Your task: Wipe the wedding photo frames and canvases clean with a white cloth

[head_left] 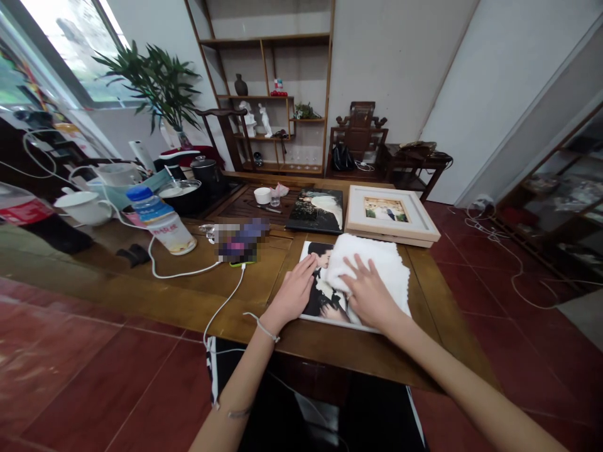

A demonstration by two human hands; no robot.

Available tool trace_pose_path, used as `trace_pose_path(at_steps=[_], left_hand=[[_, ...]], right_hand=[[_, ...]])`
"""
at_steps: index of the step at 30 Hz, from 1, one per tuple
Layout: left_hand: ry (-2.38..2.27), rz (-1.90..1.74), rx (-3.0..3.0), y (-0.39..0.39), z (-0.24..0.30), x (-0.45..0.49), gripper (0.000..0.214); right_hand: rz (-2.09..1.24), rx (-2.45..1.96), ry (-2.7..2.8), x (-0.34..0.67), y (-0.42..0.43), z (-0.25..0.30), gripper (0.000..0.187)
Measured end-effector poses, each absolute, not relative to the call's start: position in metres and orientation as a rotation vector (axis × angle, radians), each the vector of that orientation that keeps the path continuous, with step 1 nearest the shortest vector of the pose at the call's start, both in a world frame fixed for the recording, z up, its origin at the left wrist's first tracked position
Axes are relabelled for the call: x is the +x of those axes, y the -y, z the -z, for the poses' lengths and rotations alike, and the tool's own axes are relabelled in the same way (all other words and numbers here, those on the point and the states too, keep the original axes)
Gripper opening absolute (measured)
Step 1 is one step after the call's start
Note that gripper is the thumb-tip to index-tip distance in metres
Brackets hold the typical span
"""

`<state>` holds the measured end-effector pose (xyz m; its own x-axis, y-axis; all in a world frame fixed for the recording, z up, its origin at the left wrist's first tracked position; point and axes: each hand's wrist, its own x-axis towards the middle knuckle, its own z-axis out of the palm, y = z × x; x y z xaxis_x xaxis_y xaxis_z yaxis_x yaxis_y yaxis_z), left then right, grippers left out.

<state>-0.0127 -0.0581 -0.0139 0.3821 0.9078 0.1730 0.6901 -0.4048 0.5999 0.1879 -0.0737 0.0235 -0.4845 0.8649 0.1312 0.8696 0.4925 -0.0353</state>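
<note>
Left hand: open and gripping nothing, fingers straight; the hand (293, 292) lies flat on the photo's left side.
Right hand: open, fingers spread; the hand (370, 292) rests palm down on the cloth rather than closing round it.
Cloth: white and fluffy, the cloth (391, 267) covers the photo's right part and spreads past its right edge.
Photo: beneath both hands, the photo (325, 292) lies flat near the near edge of the table (445, 314).
Left of the hands: a white cable (174, 277) and, beyond it, a blue-capped bottle (164, 229).
Just past the photo: a dark picture (304, 216) on the left, a pale frame (389, 211) on the right.
Farther left: a white cup (262, 196).
Far wall: a shelf (264, 43), with a chair (362, 122) on its right.
</note>
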Motion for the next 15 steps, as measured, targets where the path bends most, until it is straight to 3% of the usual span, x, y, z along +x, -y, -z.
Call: trace_pose_path(at_steps=[7, 15], left_hand=[[-1.362, -0.694, 2.242, 0.056, 0.016, -0.013, 0.047], [-1.397, -0.642, 2.179, 0.058, 0.010, -0.011, 0.047]], right_hand=[[-0.179, -1.141, 2.731, 0.189, 0.147, -0.021, 0.043], [0.063, -1.508, 2.547, 0.249, 0.088, -0.020, 0.042]])
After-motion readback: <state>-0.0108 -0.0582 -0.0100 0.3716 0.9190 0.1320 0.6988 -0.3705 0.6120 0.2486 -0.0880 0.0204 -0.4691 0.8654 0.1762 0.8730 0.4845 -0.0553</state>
